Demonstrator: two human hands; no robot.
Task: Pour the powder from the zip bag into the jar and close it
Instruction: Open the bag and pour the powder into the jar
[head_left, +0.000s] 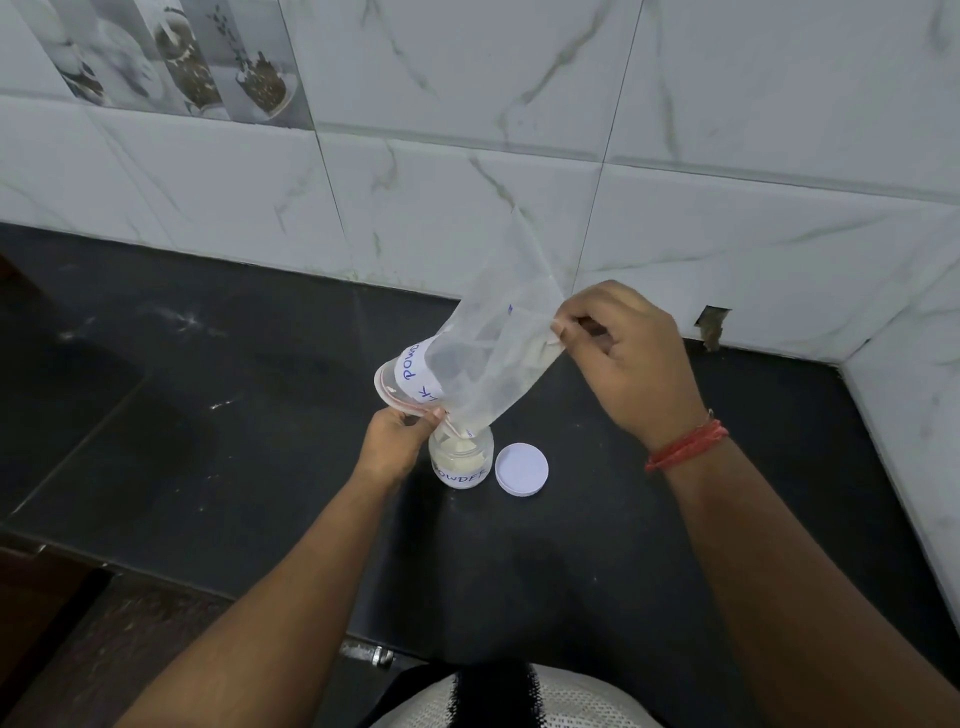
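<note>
One zip bag (488, 343), pinched by left hand (397, 441) and right hand (628, 358), tilted over one jar (461, 460); one white lid (521, 469) lay beside.

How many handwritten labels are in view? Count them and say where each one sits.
2. One label is on the zip bag, near its opening, by the left hand. The other label is on the jar, facing the camera. None shows on the lid.

Walls: white marble-look tiles (467, 156), meeting in a corner at right
Decorative tile (171, 57): upper left, grey, printed jars
Desk (208, 415): black stone, dusty smears
</note>
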